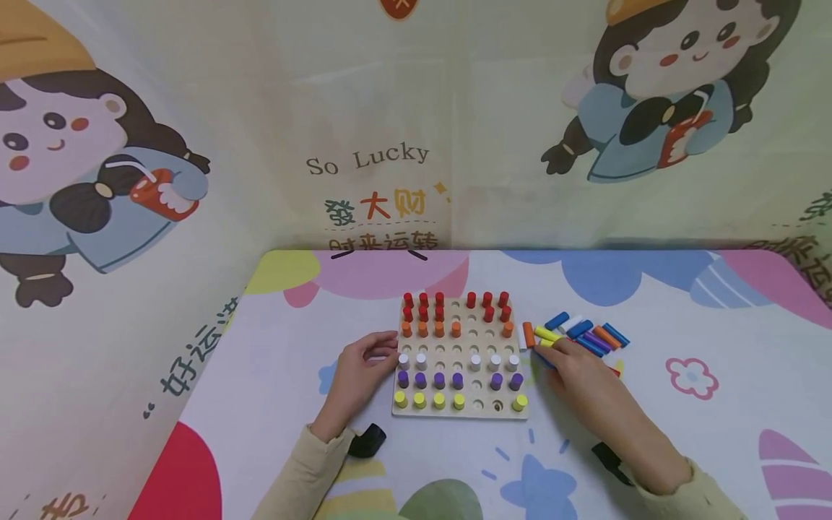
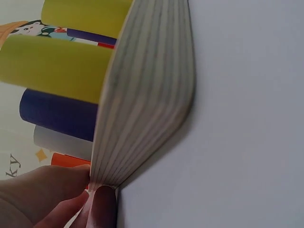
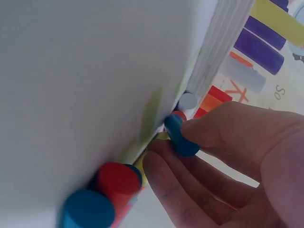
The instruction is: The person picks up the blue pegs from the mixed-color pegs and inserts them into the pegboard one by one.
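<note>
A wooden pegboard [image 1: 477, 415] stands on the table with rows of red, orange, white, purple and yellow pegs upright in its holes. Several holes in it hold no peg. My left hand [image 1: 357, 368] is at the board's left edge; in the left wrist view its thumb [image 2: 52, 185] and fingers pinch that edge. To the right of the board, my right hand [image 1: 588, 386] is over a loose pile of pegs. Between its thumb and fingers it pinches a blue peg [image 3: 182, 137], seen in the right wrist view.
Loose pegs lie right of the board, among them an orange peg [image 1: 529, 334], a white peg [image 1: 521, 337] and a purple peg [image 1: 596, 341]. The table [image 1: 650, 440] has a printed cover, and a printed cloth wall [image 1: 500, 180] rises behind it.
</note>
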The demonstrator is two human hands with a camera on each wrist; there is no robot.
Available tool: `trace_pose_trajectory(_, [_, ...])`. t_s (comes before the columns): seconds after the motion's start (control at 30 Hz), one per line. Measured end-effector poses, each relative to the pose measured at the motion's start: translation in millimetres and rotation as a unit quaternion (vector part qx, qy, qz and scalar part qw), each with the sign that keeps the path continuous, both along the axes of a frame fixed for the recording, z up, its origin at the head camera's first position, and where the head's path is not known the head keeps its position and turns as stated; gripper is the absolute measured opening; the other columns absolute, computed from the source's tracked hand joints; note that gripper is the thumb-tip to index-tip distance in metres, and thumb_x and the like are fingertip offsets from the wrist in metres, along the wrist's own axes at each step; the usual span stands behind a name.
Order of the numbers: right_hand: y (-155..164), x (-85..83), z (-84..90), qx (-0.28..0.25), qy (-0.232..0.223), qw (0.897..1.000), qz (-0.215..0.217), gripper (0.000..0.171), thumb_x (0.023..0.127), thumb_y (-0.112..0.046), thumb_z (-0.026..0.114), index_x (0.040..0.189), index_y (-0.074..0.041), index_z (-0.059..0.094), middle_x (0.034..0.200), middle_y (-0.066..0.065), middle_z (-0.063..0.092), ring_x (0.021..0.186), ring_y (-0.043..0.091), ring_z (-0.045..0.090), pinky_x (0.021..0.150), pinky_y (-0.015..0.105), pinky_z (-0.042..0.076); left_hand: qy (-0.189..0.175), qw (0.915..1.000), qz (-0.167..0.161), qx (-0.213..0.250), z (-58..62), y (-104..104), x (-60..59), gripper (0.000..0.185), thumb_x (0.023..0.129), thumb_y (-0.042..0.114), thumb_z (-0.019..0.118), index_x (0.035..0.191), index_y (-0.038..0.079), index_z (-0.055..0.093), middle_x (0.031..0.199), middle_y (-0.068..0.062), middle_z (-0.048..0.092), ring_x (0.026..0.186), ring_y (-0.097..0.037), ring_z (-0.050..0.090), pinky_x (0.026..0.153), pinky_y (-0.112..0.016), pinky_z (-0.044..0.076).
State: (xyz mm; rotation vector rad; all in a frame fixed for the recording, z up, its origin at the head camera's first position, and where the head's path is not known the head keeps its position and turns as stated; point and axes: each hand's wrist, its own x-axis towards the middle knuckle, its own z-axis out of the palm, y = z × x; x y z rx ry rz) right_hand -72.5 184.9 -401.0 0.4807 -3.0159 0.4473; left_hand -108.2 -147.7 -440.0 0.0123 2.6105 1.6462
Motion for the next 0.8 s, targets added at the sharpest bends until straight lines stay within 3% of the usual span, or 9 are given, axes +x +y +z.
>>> trace_pose_trajectory(0.37, [-1, -3.7, 6.2, -0.004, 0.021, 1.0, 0.008, 0.027, 0.078, 0.003, 0.08, 0.104, 0.003, 0.073, 0.094, 0.012, 0.067, 0.084, 0.025, 0.067, 0.076, 0.042, 0.06, -0.003, 1.0, -0.005, -0.004, -1.0, -1, 0.3, 0.032, 0.09, 0.012, 0.073, 0.121, 0.009, 0.07, 0.114, -0.005, 0.071, 0.098, -0.016, 0.068, 0.086, -0.03, 0.057])
trace_pose_trajectory(0.57, [1, -6.3, 9.8, -0.036, 0.068, 0.997, 0.019, 0.02, 0.077, 0.005, 0.079, 0.096, 0.0, 0.073, 0.088, 0.008, 0.066, 0.076, 0.018, 0.063, 0.069, 0.038, 0.06, -0.011, 0.9999, -0.001, -0.006, 0.8, 0, 1.6, 0.031, 0.089, 0.012, 0.074, 0.12, 0.012, 0.071, 0.114, -0.002, 0.072, 0.097, -0.014, 0.068, 0.084, -0.027, 0.057])
trace_pose_trajectory(0.8, [0, -6.0, 16.9, -0.052, 0.088, 0.995, 0.015, 0.021, 0.077, 0.005, 0.079, 0.097, 0.0, 0.076, 0.095, 0.01, 0.068, 0.082, 0.023, 0.065, 0.067, 0.036, 0.059, -0.016, 0.9998, 0.003, -0.008, 1.1, 1, 2.8, 0.032, 0.089, 0.012, 0.074, 0.12, 0.011, 0.071, 0.115, -0.002, 0.072, 0.098, -0.015, 0.068, 0.086, -0.028, 0.057])
